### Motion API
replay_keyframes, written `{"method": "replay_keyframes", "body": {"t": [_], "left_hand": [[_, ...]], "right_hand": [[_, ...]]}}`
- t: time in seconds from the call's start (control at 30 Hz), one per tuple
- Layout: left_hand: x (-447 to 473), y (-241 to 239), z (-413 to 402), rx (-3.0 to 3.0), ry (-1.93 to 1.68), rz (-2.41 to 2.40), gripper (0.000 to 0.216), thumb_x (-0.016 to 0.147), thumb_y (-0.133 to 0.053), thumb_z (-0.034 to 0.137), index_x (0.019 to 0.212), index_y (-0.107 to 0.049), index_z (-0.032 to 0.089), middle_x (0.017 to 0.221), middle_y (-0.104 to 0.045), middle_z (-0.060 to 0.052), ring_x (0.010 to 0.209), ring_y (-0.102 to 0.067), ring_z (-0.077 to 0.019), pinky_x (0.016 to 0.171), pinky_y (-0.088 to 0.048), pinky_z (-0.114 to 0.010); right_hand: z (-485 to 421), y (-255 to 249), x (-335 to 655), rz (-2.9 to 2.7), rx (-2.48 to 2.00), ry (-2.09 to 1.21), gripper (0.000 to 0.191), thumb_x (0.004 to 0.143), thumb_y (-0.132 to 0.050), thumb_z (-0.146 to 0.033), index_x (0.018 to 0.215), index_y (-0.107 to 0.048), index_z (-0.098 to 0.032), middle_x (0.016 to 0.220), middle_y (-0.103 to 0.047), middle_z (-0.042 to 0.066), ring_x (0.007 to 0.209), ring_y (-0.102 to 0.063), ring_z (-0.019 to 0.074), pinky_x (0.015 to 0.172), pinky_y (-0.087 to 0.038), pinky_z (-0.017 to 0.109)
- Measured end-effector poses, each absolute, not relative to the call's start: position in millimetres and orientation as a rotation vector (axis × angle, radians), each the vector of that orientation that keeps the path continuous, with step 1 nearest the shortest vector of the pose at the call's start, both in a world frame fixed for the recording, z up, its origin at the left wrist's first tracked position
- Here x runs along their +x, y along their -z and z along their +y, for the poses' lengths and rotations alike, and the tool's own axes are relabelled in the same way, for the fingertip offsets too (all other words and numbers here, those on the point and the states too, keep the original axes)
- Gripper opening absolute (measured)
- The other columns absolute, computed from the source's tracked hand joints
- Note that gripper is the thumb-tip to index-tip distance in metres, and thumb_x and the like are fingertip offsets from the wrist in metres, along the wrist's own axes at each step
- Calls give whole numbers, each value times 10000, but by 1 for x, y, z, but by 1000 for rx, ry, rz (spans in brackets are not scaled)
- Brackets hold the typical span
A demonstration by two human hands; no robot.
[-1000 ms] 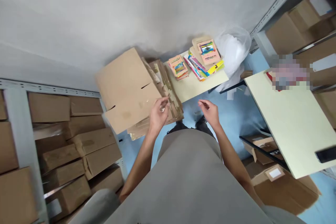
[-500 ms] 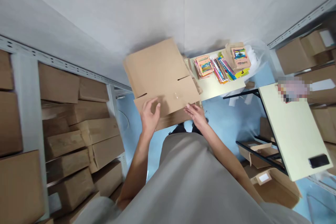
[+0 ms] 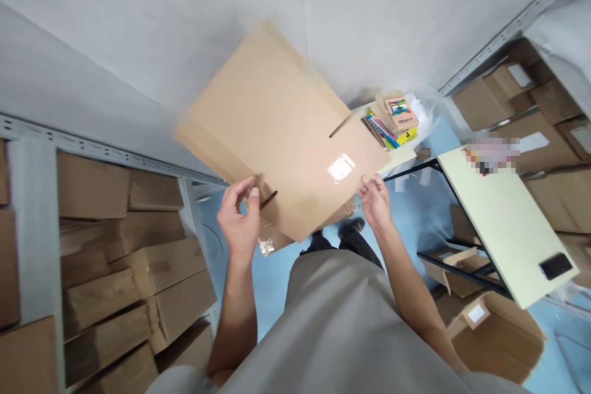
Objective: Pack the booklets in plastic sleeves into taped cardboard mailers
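Observation:
A flat, folded cardboard box [image 3: 272, 117] is tilted in front of me, one corner pointing up towards the wall. Two dark slots cut into its panel, and a shiny patch of tape catches the light near its right side. My right hand [image 3: 375, 200] pinches the right edge between thumb and fingers. At the left edge, beside one slot, my left hand [image 3: 240, 215] is closed with thumb and curled fingers on the cardboard. More cardboard with clear tape [image 3: 268, 245] shows underneath; most of it is hidden.
Books [image 3: 399, 114] and a plastic bag [image 3: 427, 108] lie on a pale table behind the box. Shelves of cartons [image 3: 170, 265] stand at left and right. A side table [image 3: 508, 221] bears a phone [image 3: 555, 266]; an open carton [image 3: 498, 338] sits on the floor.
The cardboard box has turned clockwise and come up closer, now covering some of the books. My left hand has moved left and down, my right hand to the right.

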State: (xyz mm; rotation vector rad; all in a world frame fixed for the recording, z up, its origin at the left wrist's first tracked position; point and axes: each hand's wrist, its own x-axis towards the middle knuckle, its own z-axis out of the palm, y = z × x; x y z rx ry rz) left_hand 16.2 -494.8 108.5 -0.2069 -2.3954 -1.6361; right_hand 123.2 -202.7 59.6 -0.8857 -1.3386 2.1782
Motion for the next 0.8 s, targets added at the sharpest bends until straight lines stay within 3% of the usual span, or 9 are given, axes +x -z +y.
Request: {"method": "replay_keyframes", "body": {"t": [0.13, 0.33, 0.5, 0.57, 0.67, 0.8], "left_hand": [[14, -136, -458, -338, 1671, -2322, 260, 1095, -720, 412, 1253, -815, 229, 1229, -809, -76, 1120, -801, -226, 1076, -659, -421], [14, -133, -372, -575, 1785, -2328, 269, 1088, -731, 424, 1267, -791, 233, 1264, -796, -89, 1146, -799, -228, 1101, -659, -422], [18, -109, -265, -848, 1888, -2423, 555, 1001, -824, 567, 1445, -715, 252, 1500, -741, -159, 1397, -731, -301, 1221, -609, -491], [27, -102, -213, -971, 2016, -2450, 651, 972, -837, 644, 1472, -696, 252, 1498, -749, -172, 1409, -734, -314, 1221, -611, -504], [51, -94, -129, -1165, 2166, -2475, 725, 922, -853, 723, 1440, -713, 235, 1455, -774, -179, 1377, -757, -329, 1203, -622, -516], [99, -84, -25, -1382, 2282, -2511, 654, 875, -884, 710, 1304, -761, 233, 1391, -810, -165, 1314, -781, -326, 1168, -640, -509]], "right_hand": [[-137, -59, 164, -1249, -917, -1943, 427, 812, -937, -541, 897, -606, -285, 835, -688, -56, 730, -676, 134, 706, -568, 256], [-44, -55, 260, -1120, -975, -1553, 434, 789, -962, -546, 913, -669, -251, 915, -725, -32, 890, -724, 163, 891, -587, 310], [16, -50, 350, -945, -981, -1420, 465, 727, -1019, -536, 925, -708, -252, 948, -744, -43, 910, -716, 137, 884, -578, 259], [40, -49, 388, -880, -986, -1397, 480, 711, -1035, -539, 930, -718, -253, 942, -751, -49, 908, -716, 129, 882, -577, 246], [76, -47, 448, -824, -1027, -1352, 491, 709, -1028, -565, 935, -720, -257, 952, -763, -43, 911, -727, 133, 886, -586, 255], [115, -48, 523, -821, -1119, -1223, 479, 744, -990, -603, 952, -714, -271, 934, -754, -41, 889, -731, 150, 869, -592, 274]]}}
